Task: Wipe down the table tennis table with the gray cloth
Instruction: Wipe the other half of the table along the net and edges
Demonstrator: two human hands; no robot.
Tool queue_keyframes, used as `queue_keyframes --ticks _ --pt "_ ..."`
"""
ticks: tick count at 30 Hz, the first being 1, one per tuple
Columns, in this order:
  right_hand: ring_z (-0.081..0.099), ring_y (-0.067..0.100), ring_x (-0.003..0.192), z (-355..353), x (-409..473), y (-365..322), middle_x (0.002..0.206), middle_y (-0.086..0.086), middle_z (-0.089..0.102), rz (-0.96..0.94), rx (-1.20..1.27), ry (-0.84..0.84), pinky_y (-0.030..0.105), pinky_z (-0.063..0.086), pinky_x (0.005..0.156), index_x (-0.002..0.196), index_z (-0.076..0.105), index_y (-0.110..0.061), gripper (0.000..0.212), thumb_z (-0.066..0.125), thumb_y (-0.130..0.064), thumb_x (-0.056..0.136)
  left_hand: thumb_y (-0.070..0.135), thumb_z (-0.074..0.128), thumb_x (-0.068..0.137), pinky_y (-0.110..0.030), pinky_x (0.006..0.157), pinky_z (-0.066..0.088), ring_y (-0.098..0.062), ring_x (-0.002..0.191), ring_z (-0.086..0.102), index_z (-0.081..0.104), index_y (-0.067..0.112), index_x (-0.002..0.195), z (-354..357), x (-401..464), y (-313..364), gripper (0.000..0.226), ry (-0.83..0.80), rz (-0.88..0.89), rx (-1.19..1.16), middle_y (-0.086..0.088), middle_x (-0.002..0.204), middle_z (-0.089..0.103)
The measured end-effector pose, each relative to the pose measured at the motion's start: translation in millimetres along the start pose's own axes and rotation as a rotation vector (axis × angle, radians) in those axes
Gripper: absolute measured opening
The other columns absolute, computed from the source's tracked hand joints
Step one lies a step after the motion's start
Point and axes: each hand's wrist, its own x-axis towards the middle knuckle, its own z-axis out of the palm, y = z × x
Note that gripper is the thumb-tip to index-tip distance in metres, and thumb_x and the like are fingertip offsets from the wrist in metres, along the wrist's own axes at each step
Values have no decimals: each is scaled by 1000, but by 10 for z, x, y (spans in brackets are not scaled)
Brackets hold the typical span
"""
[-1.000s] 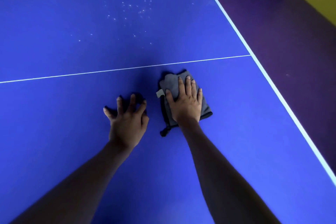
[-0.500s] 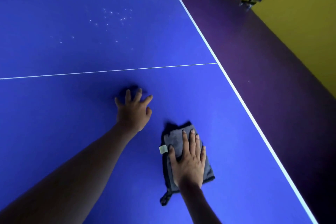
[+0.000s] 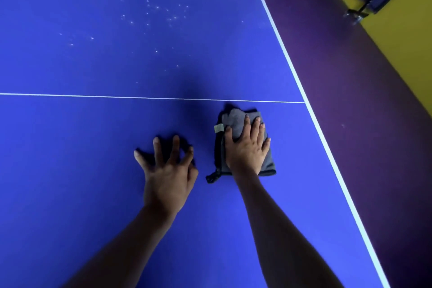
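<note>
My right hand (image 3: 247,147) lies flat, fingers straight, on the folded gray microfibre cloth (image 3: 236,121), pressing it onto the blue table tennis table (image 3: 70,147) just short of the thin white centre line (image 3: 93,96), so the whole pad rubs the surface. My left hand (image 3: 167,170) is beside it, fingers spread and fingertips planted on bare tabletop, holding nothing, probably to brace my lean. Pale specks (image 3: 156,14) beyond the line look unwiped.

One camera sits on the person's head; it looks forward and down, close over the blue table (image 3: 93,170); only one view.
</note>
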Motion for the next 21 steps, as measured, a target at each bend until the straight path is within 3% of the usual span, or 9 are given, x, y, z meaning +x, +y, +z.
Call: queue_keyframes --ticks 8,15,21 --pt "1 16 161 -9 537 -39 175 -1 4 -116 -10 -77 48 -3 129 166 13 -29 77 28 -69 102 40 37 97 -80 102 19 -53 136 39 63 24 135 -34 42 -22 48 -19 7 48 -13 149 52" --pt "6 14 160 -235 -690 779 174 -4 11 -88 4 -13 44 2 130 165 20 -29 82 21 -74 96 39 45 99 -74 103 27 -46 140 35 61 30 136 -193 43 -28 41 -152 -35 9 -6 152 49" --pt "3 12 160 -399 -1670 1429 174 -6 10 -14 -25 -14 42 4 130 165 19 -29 84 19 -77 96 32 55 94 -71 112 23 -41 147 29 60 17 131 -314 90 327 40 -198 51 -6 -13 151 45"
